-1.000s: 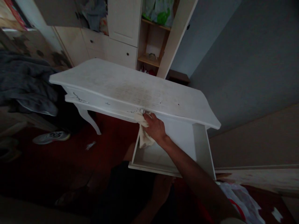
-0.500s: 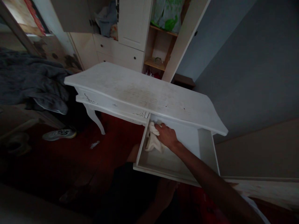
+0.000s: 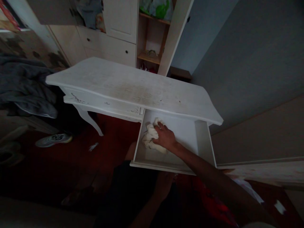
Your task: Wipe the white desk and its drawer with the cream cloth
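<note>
A pulled-out drawer [image 3: 201,139] juts from the right front of a white table [image 3: 104,76] with a dark smudged patch on its top. Inside it, near the left wall, lies a crumpled cream cloth [image 3: 149,137]. My right hand [image 3: 165,137] presses on this cloth, its fingers curled over the bunched fabric. Below the drawer's front edge, my left hand [image 3: 165,183] is in deep shadow by my lap; the drawer covers part of it, and its fingers do not show clearly.
Behind the table stands a white wardrobe [image 3: 121,22] with an open door [image 3: 177,38]. Dark clothes [image 3: 23,82] are heaped at left. A shoe [image 3: 53,140] lies on the red floor [image 3: 114,133]. Grey wall rises at right.
The view has shifted, so the table sits further left and higher. My right hand has shifted its hold on the cloth, which is now bunched differently, still at the drawer's left side.
</note>
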`<state>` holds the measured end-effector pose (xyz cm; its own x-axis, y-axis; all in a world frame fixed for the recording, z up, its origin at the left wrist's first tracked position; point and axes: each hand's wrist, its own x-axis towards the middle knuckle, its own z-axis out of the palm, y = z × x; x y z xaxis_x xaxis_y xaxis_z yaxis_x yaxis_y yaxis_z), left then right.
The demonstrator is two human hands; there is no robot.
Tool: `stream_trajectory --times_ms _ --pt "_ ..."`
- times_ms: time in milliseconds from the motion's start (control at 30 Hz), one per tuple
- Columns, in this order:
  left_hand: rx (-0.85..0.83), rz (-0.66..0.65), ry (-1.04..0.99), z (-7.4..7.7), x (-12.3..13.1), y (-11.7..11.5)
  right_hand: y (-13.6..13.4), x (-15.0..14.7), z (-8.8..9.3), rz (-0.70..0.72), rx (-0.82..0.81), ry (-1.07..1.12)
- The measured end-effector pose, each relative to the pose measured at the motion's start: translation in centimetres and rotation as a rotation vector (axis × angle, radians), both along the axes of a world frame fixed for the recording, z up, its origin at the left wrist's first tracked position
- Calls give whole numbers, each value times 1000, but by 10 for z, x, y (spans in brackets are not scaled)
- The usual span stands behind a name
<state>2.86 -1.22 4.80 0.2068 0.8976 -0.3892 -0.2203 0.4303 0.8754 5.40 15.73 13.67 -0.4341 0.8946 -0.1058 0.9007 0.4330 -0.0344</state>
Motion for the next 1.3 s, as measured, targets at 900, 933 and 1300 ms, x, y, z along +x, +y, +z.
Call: stream_trajectory --times_ms 900,933,1300 --pt "-179 72 -162 8 -3 6 44 -56 6 -205 102 128" --pt "-184 70 -160 8 -2 7 38 -56 6 -187 96 113" --pt "-150 71 -185 7 -3 6 -43 -19 8 332 -181 -48"
